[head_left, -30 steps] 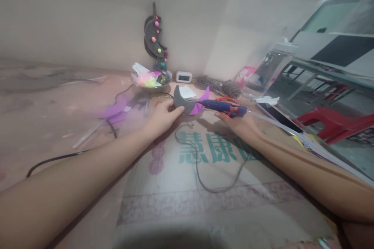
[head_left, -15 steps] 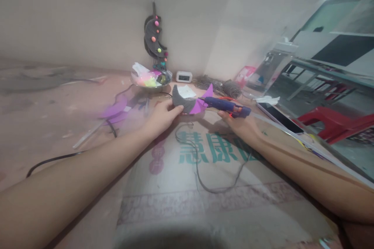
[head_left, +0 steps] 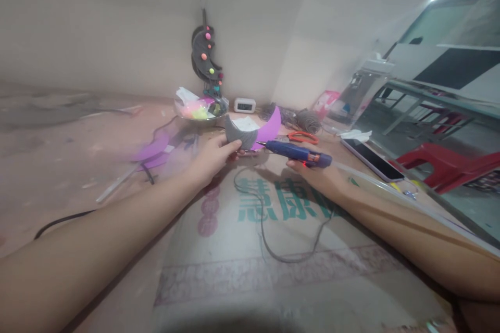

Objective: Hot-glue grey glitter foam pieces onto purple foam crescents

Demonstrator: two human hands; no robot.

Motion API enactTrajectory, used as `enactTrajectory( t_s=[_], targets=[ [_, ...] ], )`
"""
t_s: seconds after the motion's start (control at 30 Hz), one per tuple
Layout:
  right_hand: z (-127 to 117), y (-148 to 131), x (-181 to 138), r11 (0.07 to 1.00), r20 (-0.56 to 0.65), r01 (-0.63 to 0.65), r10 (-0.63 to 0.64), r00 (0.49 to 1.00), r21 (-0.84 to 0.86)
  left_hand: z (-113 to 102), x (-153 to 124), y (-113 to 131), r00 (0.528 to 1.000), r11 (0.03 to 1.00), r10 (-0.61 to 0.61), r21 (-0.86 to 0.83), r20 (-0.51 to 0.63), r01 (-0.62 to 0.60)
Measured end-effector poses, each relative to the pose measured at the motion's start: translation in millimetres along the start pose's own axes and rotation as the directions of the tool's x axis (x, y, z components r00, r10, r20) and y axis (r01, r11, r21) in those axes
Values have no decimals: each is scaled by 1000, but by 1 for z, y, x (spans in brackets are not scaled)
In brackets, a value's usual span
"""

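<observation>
One crescent (head_left: 250, 139) between both hands (head_left: 213, 159)

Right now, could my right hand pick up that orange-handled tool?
Probably not: your right hand holds a blue plastic glue gun. Otherwise, the orange-handled tool lies close beyond, handles uncovered.

A purple crescent (head_left: 267, 131), its left part wrapped in grey cord (head_left: 245, 138), sits horns-up beside a blue glue gun (head_left: 294, 152) pointing left.

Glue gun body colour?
The glue gun is dark blue, with orange near its rear; best seen in the head view.
</observation>
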State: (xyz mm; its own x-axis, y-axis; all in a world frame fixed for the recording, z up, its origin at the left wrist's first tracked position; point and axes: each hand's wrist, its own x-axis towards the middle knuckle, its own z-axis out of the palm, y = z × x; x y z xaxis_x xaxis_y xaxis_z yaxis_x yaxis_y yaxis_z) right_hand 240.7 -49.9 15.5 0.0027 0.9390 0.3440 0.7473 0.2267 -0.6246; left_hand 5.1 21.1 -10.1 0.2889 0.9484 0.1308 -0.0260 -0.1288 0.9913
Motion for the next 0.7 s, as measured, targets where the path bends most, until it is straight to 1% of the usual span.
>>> enactTrajectory(
  t_s=[0.13,0.27,0.47,0.53,0.6,0.67,0.7],
  targets=[
    [1,-4,1,1000,14,-1,1,1000,-5,0,-1,1,1000,1000,19,-8,0,-19],
    [3,-5,1,999,41,14,-12,999,-49,1,-1,2,1000,1000,6,-28,-20,-6],
    [4,-3,2,998,42,-4,6,999,-58,2,-1,3,1000,999,8,-49,-21,-9],
    [4,-1,2,997,50,14,-10,999,-74,2,-1,3,1000,999,8,-37,-21,-9],
    [4,-1,2,996,85,48,-42,996,-74,2,0,3,1000,1000,12,-21,-23,-12],
    [4,-1,1,995,105,92,-87,991,-44,1,0,1,999,1000,25,-1,-26,-25],
    [3,-2,0,994,92,109,-108,990,-8,0,1,-1,999,999,33,9,-28,-33]
  ],
)
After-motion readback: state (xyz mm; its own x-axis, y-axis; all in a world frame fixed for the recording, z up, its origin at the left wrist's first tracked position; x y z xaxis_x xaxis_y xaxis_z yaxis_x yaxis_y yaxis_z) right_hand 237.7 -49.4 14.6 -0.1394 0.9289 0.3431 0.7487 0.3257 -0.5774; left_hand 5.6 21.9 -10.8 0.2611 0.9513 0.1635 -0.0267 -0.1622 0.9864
